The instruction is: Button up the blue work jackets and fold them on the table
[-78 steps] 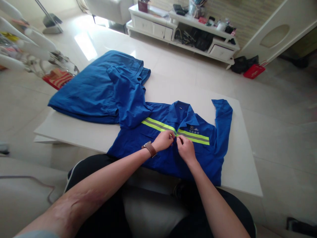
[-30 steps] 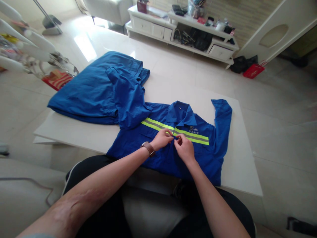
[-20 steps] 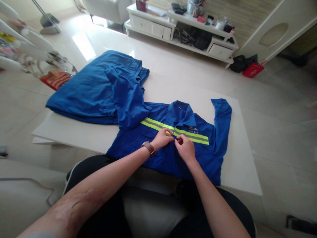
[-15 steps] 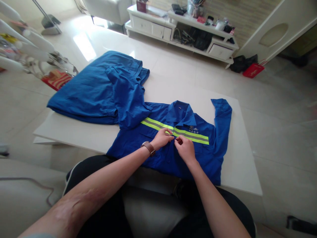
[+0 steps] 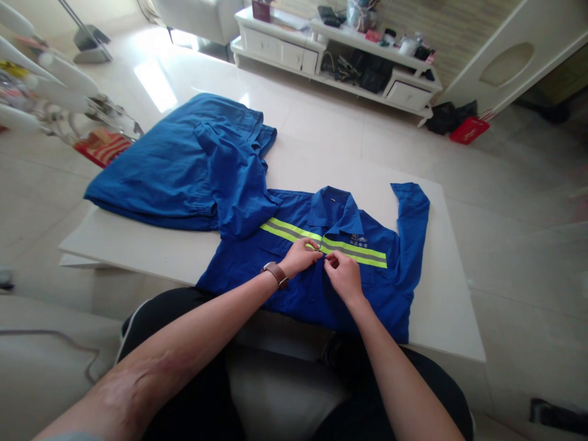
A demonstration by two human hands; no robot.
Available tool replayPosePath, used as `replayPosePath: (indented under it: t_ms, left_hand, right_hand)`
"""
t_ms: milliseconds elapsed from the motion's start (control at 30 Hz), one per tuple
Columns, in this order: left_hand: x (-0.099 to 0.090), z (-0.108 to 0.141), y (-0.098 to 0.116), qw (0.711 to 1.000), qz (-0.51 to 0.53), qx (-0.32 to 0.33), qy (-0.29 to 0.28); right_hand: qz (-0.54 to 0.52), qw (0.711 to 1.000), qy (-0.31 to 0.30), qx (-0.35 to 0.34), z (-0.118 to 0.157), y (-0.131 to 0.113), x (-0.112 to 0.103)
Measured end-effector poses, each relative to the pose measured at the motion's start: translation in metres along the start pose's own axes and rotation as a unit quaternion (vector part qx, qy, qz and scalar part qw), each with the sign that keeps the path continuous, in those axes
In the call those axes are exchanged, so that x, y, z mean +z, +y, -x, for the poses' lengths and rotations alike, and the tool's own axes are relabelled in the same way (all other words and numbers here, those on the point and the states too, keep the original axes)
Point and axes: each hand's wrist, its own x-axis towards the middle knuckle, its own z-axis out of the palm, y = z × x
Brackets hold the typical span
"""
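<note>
A blue work jacket (image 5: 285, 269) with a yellow-and-grey reflective stripe lies front side up on the white table (image 5: 448, 294), its collar pointing away from me. At its front opening, just below the stripe, my left hand (image 5: 301, 256) pinches the jacket's edge. Close beside it on the right, my right hand (image 5: 343, 275) pinches the other side of the opening with thumb and forefinger. Whatever small fastening lies between the fingertips is too small to make out. The jacket's right-side sleeve (image 5: 411, 226) is stretched out along the table, and the other is bunched at the left.
Folded blue clothing (image 5: 160, 165) covers the table's left end. Beyond the floor stands a low white cabinet (image 5: 280, 52) with various items on it. A red bag (image 5: 469, 130) sits on the floor at right, and a dustpan (image 5: 92, 46) stands at far left.
The view has shifted very slightly. Both hands stay at the jacket's front opening, with hardly any visible movement of the fingers.
</note>
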Motion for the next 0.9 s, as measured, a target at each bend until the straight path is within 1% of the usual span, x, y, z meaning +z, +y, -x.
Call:
replayPosePath:
  t_ms: [167, 367, 467, 567, 667, 800, 900]
  left_hand:
    - [-0.002, 0.002, -0.002, 0.999, 0.011, 0.025, -0.026]
    - [-0.005, 0.000, -0.005, 0.996, -0.043, 0.079, -0.023]
    - [-0.004, 0.000, -0.005, 0.995, -0.052, 0.079, -0.019]
    - [-0.002, 0.002, -0.003, 0.998, -0.032, 0.056, -0.023]
    - [-0.001, 0.006, 0.001, 1.000, 0.018, 0.007, -0.022]
    - [0.000, 0.011, 0.009, 0.996, 0.061, -0.059, 0.015]
    - [0.001, 0.013, 0.013, 0.993, 0.077, -0.083, 0.029]
  right_hand:
    - [-0.010, 1.000, 0.001, 0.008, 0.000, 0.001, 0.002]
    - [-0.028, 0.999, 0.002, 0.022, 0.000, 0.002, 0.005]
    - [-0.031, 0.999, 0.010, 0.020, 0.000, 0.002, 0.005]
    - [-0.028, 0.999, 0.009, 0.015, 0.000, 0.003, 0.006]
    - [-0.018, 1.000, 0.003, 0.002, -0.001, 0.003, 0.006]
    - [0.007, 1.000, -0.005, -0.025, 0.000, 0.000, 0.005]
    - [0.018, 0.999, -0.007, -0.039, 0.001, -0.001, 0.004]
